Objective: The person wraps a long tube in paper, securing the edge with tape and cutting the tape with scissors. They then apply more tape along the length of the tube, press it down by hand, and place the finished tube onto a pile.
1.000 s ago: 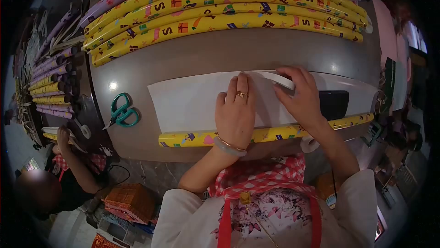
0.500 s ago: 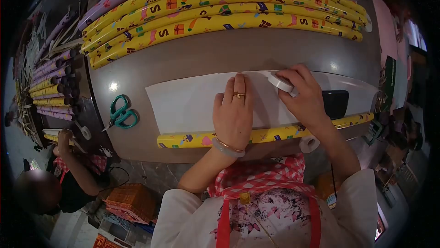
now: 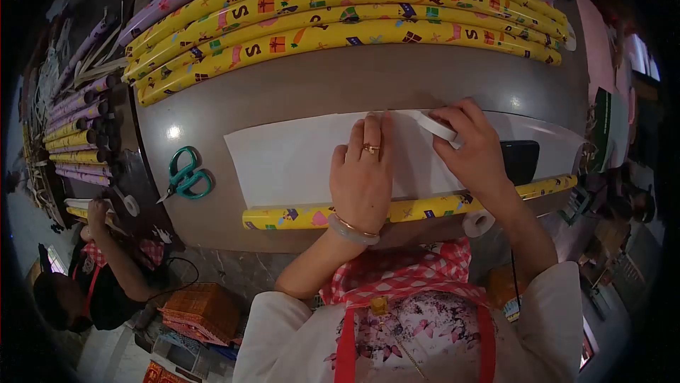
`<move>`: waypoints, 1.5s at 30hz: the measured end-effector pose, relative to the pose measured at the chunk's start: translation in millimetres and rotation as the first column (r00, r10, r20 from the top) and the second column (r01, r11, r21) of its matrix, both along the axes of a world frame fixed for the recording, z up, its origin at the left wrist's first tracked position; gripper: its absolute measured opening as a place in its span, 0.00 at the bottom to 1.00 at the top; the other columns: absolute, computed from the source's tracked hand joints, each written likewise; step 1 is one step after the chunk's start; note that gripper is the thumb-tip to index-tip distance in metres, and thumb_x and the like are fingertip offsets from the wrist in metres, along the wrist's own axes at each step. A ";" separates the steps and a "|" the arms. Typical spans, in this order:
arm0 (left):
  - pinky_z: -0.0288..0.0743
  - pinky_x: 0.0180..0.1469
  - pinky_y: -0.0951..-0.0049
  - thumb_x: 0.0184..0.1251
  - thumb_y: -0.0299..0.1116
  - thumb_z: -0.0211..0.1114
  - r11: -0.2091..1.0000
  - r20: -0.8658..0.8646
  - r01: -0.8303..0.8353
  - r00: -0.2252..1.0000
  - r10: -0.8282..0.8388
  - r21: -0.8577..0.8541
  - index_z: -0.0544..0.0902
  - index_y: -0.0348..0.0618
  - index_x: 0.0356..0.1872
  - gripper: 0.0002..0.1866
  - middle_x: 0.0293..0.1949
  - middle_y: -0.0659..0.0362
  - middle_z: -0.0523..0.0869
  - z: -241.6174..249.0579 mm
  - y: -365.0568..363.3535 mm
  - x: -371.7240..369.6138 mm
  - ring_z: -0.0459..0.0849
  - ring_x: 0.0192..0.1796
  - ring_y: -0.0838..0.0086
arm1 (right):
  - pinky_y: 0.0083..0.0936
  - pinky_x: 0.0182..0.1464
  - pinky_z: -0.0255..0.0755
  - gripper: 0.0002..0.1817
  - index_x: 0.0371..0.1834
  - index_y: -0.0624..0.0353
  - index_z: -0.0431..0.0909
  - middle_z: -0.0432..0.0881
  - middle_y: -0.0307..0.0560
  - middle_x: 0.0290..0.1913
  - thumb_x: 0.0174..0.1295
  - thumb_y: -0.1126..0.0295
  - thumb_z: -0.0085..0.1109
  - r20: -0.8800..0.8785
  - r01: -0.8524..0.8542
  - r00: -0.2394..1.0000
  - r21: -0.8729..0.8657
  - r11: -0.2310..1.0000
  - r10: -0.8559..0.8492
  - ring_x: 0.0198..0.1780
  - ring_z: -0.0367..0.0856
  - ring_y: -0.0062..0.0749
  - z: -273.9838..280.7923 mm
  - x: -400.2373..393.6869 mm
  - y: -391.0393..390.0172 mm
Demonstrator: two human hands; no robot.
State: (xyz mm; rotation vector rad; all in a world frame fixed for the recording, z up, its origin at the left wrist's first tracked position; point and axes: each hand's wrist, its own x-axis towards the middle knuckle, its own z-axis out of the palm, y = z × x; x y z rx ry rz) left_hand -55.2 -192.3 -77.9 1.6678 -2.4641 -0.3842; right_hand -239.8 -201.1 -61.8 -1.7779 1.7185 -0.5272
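The empty left hand (image 3: pixel 361 185) just spread another finger to the white sheet (image 3: pixel 283 163)'s edge, beside the right hand (image 3: pixel 478 160)'s grip on a tape roll (image 3: pixel 440 131) (probably steadier now).

We see a broad, glossy grey-brown table (image 3: pixel 283 93) with rounded corners, its top catching two soft spots of light, one toward each end. Beyond its left end we make out a darker table (image 3: pixel 146 179). Below the near edge we see a marbled grey surface (image 3: pixel 244 268), and at lower left a pale floor (image 3: pixel 106 360). There an orange-brown woven basket (image 3: pixel 202 306) stands beside a grey crate (image 3: pixel 172 355). At upper right, daylight-bright panes (image 3: pixel 643 56) look to us like a window, though the lens edge blurs them. Nearer us hang a pink surface (image 3: pixel 595 43) and a dark green panel (image 3: pixel 603 119). The room's outer edges fall into shadow.
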 end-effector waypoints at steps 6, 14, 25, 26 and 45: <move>0.74 0.50 0.65 0.60 0.33 0.65 0.997 0.042 0.016 0.999 -0.013 -0.071 0.75 0.46 0.62 0.26 0.58 0.57 0.74 -5.7 3.0 -0.9 0.75 0.59 0.67 | 0.36 0.46 0.74 0.17 0.46 0.61 0.79 0.75 0.49 0.43 0.49 0.77 0.63 -0.034 0.002 0.999 -0.002 1.000 -0.002 0.45 0.78 0.46 2.8 0.7 -1.2; 0.74 0.50 0.63 0.59 0.31 0.65 0.996 0.087 0.042 0.996 -0.035 -0.081 0.74 0.45 0.63 0.28 0.58 0.53 0.74 -7.9 5.2 -3.7 0.75 0.59 0.63 | 0.32 0.43 0.76 0.15 0.45 0.61 0.79 0.76 0.47 0.42 0.52 0.76 0.65 -0.102 -0.005 0.995 -0.048 0.999 0.000 0.43 0.80 0.43 -1.0 -1.2 -0.3; 0.71 0.54 0.64 0.55 0.31 0.67 0.997 -0.063 0.058 0.996 -0.061 -0.050 0.72 0.31 0.60 0.30 0.61 0.51 0.69 -6.2 3.1 -11.8 0.71 0.61 0.61 | 0.37 0.47 0.74 0.17 0.46 0.59 0.79 0.75 0.48 0.43 0.50 0.73 0.66 -0.071 0.032 0.997 0.072 0.997 -0.026 0.45 0.78 0.46 4.7 -6.8 -0.2; 0.71 0.54 0.64 0.55 0.31 0.67 0.997 -0.063 0.059 0.996 -0.062 -0.050 0.72 0.31 0.60 0.30 0.61 0.51 0.69 -5.6 2.7 -12.0 0.71 0.61 0.61 | 0.37 0.47 0.74 0.17 0.46 0.59 0.79 0.75 0.48 0.43 0.50 0.73 0.67 -0.090 0.030 0.996 0.061 0.998 -0.024 0.45 0.78 0.45 3.3 -7.9 0.6; 0.71 0.54 0.62 0.53 0.36 0.70 0.999 0.013 0.020 1.000 -0.020 -0.041 0.72 0.45 0.64 0.34 0.61 0.51 0.69 -6.9 4.6 -22.0 0.73 0.59 0.60 | 0.37 0.47 0.75 0.17 0.44 0.59 0.78 0.73 0.49 0.43 0.49 0.75 0.66 -0.100 0.026 0.995 0.017 1.000 -0.024 0.45 0.77 0.46 2.0 -21.3 3.2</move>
